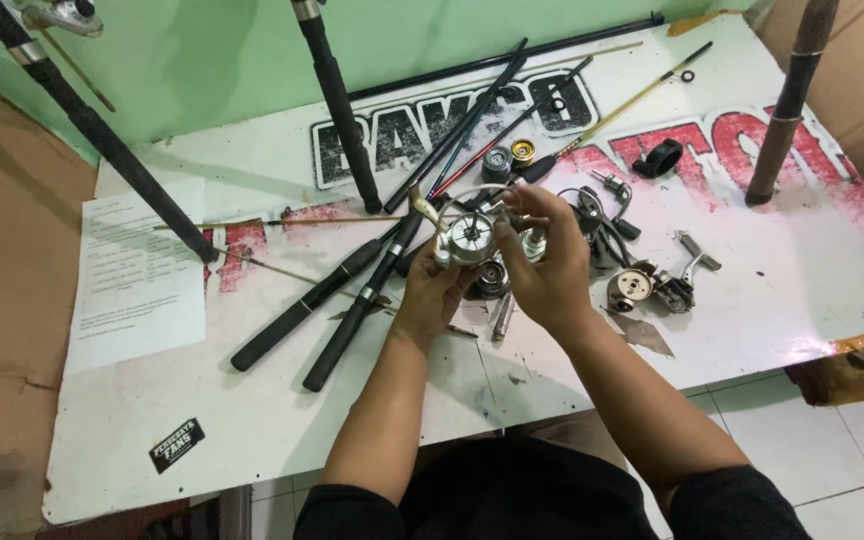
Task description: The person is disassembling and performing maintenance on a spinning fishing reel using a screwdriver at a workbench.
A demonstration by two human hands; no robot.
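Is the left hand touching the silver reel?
Touching. The head view shows the left hand cupping the silver reel from below, fingers against its body, held above the table.

Silver spinning reel point(469, 238), gold handle, spool facing up, held above white table.

You look down on a scuffed white board table point(252, 400) with large black and red lettering, set against a pale green wall point(202, 70). Brown cardboard point(2, 300) flanks it on both sides, and white floor tiles point(822, 440) show below right.
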